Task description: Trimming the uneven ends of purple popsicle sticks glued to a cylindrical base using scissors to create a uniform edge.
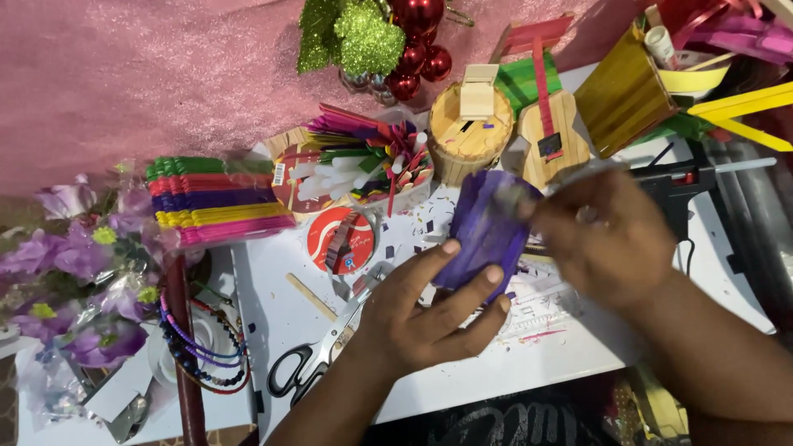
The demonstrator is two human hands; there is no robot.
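White table (462, 376) carries the clutter: stacked coloured sticks (216, 202) well left of the fingers, a glue gun (679, 183) just behind the right hand (607, 239), scissors (318, 351) beside the left wrist. The left hand (421, 310) has its fingers (462, 285) curled closed around a purple stick cup (487, 231), held above the table. The right hand is blurred; its fingers look pinched at the cup's rim, but I cannot tell on what. Squeezing too hard could likely spring the glued sticks apart.
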